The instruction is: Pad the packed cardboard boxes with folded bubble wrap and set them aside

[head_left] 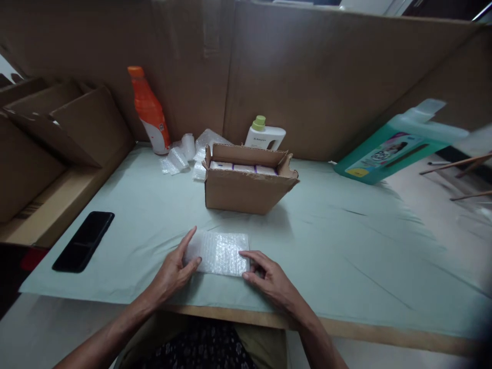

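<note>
Both hands are down on a small bubble-wrapped packet [219,252] lying flat on the pale green table cover [346,256], close to the near edge; the left hand [175,271] sits at the packet's left end with the index finger stretched up along that short edge, the thumb laid on top of the wrap near the lower left corner, and the other fingers loosely curled underneath where I can't really see them; the right hand [269,279] is at the right end, fingers bent and close together, tips pressing the lower right corner of the packet, so neither hand is lifting it, more like pinning it from both sides; straight beyond the fingertips there's an open cardboard box [246,189] with its flaps up and a row of white cartons with purple bands [242,167] inside; past the box, a white bottle with a yellow-green cap [265,134] stands against the cardboard wall; further out from the left fingers, loose bubble wrap pieces [184,154] and an orange bottle [150,113]; well off to the left of the left hand a black phone [83,241] lies face down-ish, can't tell which side; far off to the right of the right fingers, a teal detergent jug [395,146] lies tilted on its side
</note>
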Available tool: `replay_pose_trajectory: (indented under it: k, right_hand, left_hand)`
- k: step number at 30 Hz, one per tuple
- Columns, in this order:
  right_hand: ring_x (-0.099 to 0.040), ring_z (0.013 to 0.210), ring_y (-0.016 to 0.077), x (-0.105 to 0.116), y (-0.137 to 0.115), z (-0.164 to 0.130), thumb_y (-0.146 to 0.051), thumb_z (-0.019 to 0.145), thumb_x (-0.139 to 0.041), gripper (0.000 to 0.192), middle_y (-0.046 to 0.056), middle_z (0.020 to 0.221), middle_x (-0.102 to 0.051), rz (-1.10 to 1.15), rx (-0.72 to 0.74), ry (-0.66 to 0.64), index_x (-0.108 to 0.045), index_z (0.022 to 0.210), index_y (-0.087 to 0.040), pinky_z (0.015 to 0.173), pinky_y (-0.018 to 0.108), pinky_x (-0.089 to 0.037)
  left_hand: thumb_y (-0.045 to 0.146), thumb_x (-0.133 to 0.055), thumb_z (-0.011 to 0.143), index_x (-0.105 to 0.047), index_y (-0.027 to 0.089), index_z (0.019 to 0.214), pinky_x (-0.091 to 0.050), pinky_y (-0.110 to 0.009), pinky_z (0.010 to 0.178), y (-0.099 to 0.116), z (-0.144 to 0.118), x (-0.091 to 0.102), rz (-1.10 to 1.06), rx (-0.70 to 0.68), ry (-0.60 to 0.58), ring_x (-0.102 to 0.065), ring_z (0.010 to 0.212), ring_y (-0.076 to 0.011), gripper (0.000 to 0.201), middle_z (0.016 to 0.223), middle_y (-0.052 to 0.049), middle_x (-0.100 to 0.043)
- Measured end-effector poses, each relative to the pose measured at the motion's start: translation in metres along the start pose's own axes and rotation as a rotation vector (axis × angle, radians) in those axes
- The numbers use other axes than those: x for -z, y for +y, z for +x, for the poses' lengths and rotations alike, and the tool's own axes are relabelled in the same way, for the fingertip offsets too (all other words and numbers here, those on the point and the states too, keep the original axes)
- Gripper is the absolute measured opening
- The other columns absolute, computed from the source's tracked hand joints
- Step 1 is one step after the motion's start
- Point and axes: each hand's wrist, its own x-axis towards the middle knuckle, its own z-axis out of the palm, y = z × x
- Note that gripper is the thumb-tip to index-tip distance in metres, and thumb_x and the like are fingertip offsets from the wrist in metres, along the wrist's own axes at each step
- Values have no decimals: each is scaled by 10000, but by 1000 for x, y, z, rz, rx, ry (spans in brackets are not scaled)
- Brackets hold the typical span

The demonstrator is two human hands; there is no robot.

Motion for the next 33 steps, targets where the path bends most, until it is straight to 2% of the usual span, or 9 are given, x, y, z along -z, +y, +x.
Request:
replay_pose_trajectory:
  k: [3,6,11,15,17,21,24,28,33]
  right_hand:
    - [-628,734,163,-7,-3,2,-258,866,-619,210,37,904,-699,-122,69,70,-743,1030,-220,694,305,-529]
    - [-672,757,172,-6,-17,-1,-183,910,-564,186,39,891,-724,-250,271,217,-728,991,-217,702,306,-561]
    - [-694,963,219,36,-70,-7,-20,873,-593,455,81,1050,-730,-672,820,664,-659,1253,-261,800,346,-569]
    - [-675,1084,255,90,-108,26,-75,860,-646,556,91,1092,-732,-846,913,975,-598,1376,-275,906,387,-538]
    - [-679,1080,258,115,-119,54,-178,909,-595,387,100,1112,-741,-786,804,893,-672,1285,-229,913,393,-531]
    - [-711,780,228,149,-139,101,-303,912,-505,312,65,831,-767,-678,314,372,-787,938,-173,704,328,-525]
    - [-633,554,178,163,-158,126,-280,871,-517,290,21,570,-665,-698,21,61,-721,694,-172,536,275,-433]
    - [-585,490,142,169,-167,155,-157,761,-563,206,8,528,-633,-840,-96,-187,-622,565,-183,491,255,-391]
    - [-484,433,116,163,-149,181,-132,673,-610,230,-7,441,-553,-999,52,-196,-578,455,-199,446,258,-310]
  left_hand:
    - [287,-557,879,-712,204,1188,-554,-381,943,-2,-2,-2,79,-151,-9,-690,1086,-245,356,1176,-92,-740]
    - [171,-526,910,-745,205,1015,-592,-291,755,7,-4,2,178,-411,90,-732,843,-185,245,933,-57,-780]
    - [49,-624,847,-620,225,1330,-557,-300,765,67,14,31,480,-1023,386,-695,802,-191,514,912,-58,-759]
    - [165,-633,876,-479,202,1473,-511,-410,923,122,79,49,602,-1214,522,-681,976,-259,618,1156,-117,-729]
    - [270,-537,944,-586,154,1367,-492,-427,915,141,119,53,589,-1108,394,-661,972,-270,441,1116,-131,-730]
    - [461,-335,998,-738,126,1006,-448,-287,645,166,178,63,495,-613,-225,-578,681,-190,524,719,-53,-644]
    - [489,-408,956,-702,146,802,-321,-238,516,185,200,70,480,-387,-523,-417,514,-122,478,562,16,-475]
    - [374,-538,871,-486,182,572,-275,-231,479,196,220,64,593,-252,-655,-334,446,-91,359,482,52,-385]
    - [319,-513,814,-554,154,567,-394,-215,548,183,240,49,579,-224,-705,-504,496,-83,300,555,49,-524]
